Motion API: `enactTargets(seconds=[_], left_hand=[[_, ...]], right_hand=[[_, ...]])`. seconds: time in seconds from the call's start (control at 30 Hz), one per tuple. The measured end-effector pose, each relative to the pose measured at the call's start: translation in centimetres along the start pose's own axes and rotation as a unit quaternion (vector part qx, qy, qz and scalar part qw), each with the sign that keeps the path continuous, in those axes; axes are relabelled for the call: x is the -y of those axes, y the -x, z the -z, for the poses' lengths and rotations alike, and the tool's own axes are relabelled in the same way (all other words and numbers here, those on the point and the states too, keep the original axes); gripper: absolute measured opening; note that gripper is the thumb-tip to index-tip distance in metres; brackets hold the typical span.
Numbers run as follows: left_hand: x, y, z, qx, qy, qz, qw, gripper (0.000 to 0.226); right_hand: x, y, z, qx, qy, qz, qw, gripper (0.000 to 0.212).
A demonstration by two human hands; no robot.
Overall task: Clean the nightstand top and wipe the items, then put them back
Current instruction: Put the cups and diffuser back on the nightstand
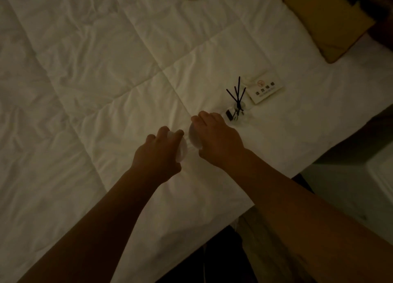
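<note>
White rounded items sit gripped over the quilt [85, 74], one [183, 150] in the left hand [158, 155], one [194, 137] in the right hand [217, 138], with a reed diffuser [237, 110] and sign card [264, 89] far right.

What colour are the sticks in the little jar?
Black sticks, seen in the head view.

Both bare forearms reach toward mid-frame; the left hand [158, 153] and right hand [217, 137] curl, fingers bent, nearly touching.
</note>
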State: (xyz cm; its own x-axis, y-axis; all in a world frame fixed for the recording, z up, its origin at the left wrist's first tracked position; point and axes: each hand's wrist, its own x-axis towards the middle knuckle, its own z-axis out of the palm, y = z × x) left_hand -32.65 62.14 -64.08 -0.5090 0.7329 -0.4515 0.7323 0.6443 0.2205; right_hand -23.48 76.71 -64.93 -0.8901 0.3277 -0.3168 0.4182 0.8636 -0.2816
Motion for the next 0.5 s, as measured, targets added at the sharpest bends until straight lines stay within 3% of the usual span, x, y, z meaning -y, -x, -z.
enactTargets(seconds=[0.27, 0.5], left_hand=[[-3.3, -0.8, 1.6, -0.002, -0.007, -0.072, 0.997, 0.09], [-13.5, -2.5, 1.4, 0.03, -0.03, -0.157, 0.987, 0.089]], right_hand=[[-3.5, 4.1, 1.4, -0.03, -0.037, -0.11, 0.993, 0.091], [-11.3, 11.7, 2.9, -0.043, -0.088, -0.188, 0.977, 0.094]])
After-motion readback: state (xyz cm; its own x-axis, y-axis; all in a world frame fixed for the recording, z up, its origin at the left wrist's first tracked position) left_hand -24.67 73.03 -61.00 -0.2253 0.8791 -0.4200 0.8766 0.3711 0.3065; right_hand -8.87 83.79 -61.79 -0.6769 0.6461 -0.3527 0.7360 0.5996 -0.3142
